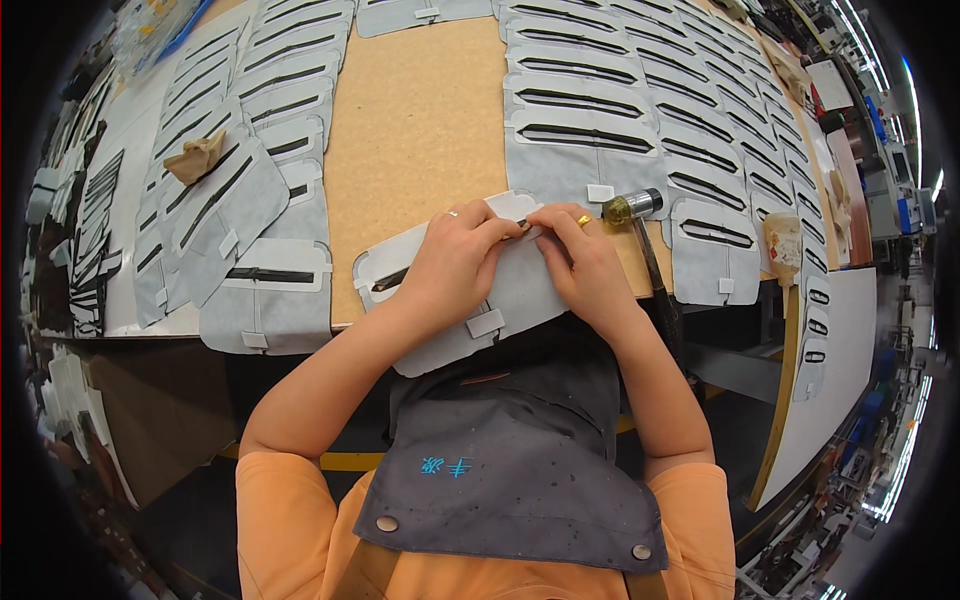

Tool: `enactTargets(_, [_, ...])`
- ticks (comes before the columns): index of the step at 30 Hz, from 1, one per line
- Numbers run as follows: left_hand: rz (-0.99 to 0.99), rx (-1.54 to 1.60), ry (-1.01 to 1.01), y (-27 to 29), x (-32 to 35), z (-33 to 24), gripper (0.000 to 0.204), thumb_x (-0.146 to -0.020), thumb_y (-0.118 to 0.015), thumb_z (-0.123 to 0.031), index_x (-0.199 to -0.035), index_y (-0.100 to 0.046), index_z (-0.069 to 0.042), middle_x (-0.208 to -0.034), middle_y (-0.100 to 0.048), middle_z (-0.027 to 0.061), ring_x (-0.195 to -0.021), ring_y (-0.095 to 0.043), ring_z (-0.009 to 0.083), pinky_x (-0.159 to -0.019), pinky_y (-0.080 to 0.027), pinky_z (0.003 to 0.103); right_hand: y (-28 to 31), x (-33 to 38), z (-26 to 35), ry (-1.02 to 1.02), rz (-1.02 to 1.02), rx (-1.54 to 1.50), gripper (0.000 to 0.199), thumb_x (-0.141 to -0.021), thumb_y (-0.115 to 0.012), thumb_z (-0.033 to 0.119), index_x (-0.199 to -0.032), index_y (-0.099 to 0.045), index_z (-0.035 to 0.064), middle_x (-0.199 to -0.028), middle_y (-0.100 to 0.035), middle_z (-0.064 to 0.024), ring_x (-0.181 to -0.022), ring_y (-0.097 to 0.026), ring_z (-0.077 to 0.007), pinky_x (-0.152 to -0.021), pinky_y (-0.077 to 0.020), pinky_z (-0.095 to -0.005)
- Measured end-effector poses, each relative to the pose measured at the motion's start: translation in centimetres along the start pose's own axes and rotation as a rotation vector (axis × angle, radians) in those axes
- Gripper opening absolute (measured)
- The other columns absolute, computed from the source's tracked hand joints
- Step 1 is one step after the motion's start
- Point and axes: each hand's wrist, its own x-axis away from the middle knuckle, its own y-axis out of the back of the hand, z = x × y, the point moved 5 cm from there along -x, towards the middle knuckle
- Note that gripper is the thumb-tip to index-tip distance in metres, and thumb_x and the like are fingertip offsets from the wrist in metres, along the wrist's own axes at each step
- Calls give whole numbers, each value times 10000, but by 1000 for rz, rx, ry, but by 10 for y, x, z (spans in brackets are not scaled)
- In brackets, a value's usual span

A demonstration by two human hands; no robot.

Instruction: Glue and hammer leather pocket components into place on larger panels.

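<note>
A grey fabric panel [440,337] lies slanted over the table's front edge, its lower part hanging towards my lap. It has a white border around a long slot with a black strip [388,281], and a small white tag [485,322]. My left hand [458,258] rests across the panel, thumb and forefinger pinched at the strip's right end. Meeting it there, my right hand [588,262] is closed too, its fingertips pinching the same spot. Exactly what lies between the fingertips is hidden. A mallet [632,206] with a yellow and metal head lies just right of my right hand.
Overlapping rows of similar panels cover the table at left [265,300] and right [583,165]. Bare brown board [415,120] shows between them. A crumpled brown paper piece [195,157] sits on the left panels. A paper-wrapped item [783,245] stands at the right edge.
</note>
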Motion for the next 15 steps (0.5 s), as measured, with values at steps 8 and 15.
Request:
enactTargets(8, [10, -330, -205, -1, 8, -13, 386, -718, -607, 13, -1088, -657, -87, -926, -563, 19, -865, -537, 214, -738, -371, 331, 0, 6, 5, 152, 55, 254, 153, -839, -562, -42, -979, -601, 5, -1036, -584, -129, -984, -558, -324, -845, -479, -382])
enactTargets(15, [55, -370, -191, 2, 10, -15, 359, -735, -612, 2, -1080, -650, -85, -935, -562, 25, -868, -535, 221, -746, -369, 348, 2, 1, 18, 98, 16, 57, 240, -834, -603, 1, -1067, -548, 4, -1055, -585, -131, -1022, -560, -330, -865, -476, -387])
